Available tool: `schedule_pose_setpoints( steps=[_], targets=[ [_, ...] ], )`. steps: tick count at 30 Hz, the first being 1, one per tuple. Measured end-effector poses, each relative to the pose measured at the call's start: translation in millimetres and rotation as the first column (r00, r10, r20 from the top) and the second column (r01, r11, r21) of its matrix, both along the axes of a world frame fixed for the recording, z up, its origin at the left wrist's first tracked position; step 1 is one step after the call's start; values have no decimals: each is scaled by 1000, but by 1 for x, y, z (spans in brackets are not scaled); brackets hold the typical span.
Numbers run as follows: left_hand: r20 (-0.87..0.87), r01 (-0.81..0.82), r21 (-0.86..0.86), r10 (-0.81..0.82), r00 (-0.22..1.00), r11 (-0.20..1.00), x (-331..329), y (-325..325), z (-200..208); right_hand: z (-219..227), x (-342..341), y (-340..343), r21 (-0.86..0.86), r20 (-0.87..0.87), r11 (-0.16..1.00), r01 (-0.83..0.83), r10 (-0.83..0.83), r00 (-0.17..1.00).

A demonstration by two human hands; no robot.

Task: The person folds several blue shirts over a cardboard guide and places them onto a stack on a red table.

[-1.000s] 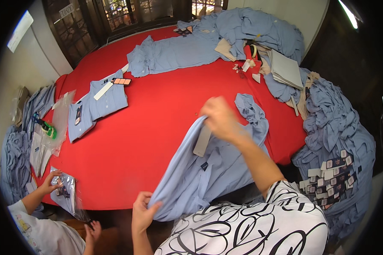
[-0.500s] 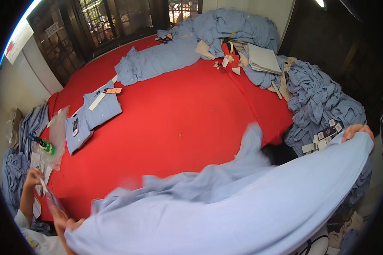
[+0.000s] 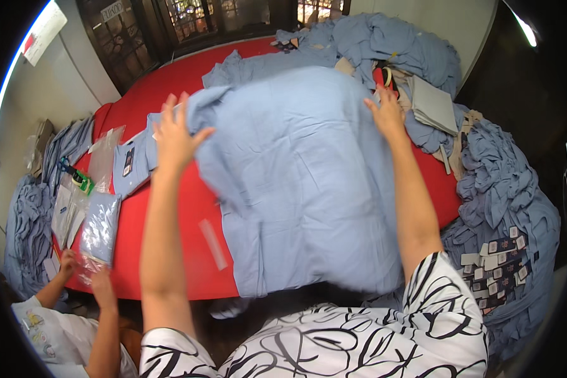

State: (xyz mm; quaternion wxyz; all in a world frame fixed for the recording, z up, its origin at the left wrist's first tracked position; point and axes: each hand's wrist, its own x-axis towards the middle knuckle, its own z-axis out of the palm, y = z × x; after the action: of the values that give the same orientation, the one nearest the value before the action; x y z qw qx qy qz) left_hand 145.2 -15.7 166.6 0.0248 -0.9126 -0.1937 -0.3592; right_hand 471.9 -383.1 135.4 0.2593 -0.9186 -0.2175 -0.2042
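Note:
A light blue shirt (image 3: 302, 170) is spread over the middle of the table, its lower part blurred and hanging over the near edge. At its left side, my left hand (image 3: 177, 135) is raised and open, fingers spread. My right hand (image 3: 387, 114) is at the shirt's far right edge, also open with the fingers apart. Whether either palm touches the cloth I cannot tell. A pale narrow strip (image 3: 213, 244) lies on the red tabletop (image 3: 164, 264) left of the shirt.
At lower left a co-worker's hands (image 3: 94, 271) handle a clear plastic bag by a bagged folded shirt (image 3: 101, 227). Folded shirts (image 3: 131, 167) lie left, near a green tape dispenser (image 3: 82, 181). Blue garments (image 3: 504, 170) are heaped right, with several tags (image 3: 498, 264); white boards (image 3: 431, 104) lie far right.
The shirt, earlier stretched low across the front, now lies over the table's middle. My hands have moved forward and opened. The co-worker's hands are now at a bagged shirt.

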Motion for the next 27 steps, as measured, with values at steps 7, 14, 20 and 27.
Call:
schedule_pose_setpoints(
  steps=[7, 14, 20, 27],
  targets=[
    [-396, -131, -432, -57, 916, 892, -112, -152, -160, -157, -95, -56, -261, -268, 959, 109, -180, 946],
    [-276, -430, -384, 343, 898, 817, -215, -105, -205, -197, -108, -187, -143, -117, 977, 161, -178, 977],
    [-253, -270, -615, 139, 957, 741, -220, -160, -169, -146, -170, -236, -295, -432, 901, 320, -424, 796],
    [316, 323, -943, 514, 797, 79, -236, -147, -182, -172, -201, -250, 382, -523, 888, 257, -22, 852]
  ],
)
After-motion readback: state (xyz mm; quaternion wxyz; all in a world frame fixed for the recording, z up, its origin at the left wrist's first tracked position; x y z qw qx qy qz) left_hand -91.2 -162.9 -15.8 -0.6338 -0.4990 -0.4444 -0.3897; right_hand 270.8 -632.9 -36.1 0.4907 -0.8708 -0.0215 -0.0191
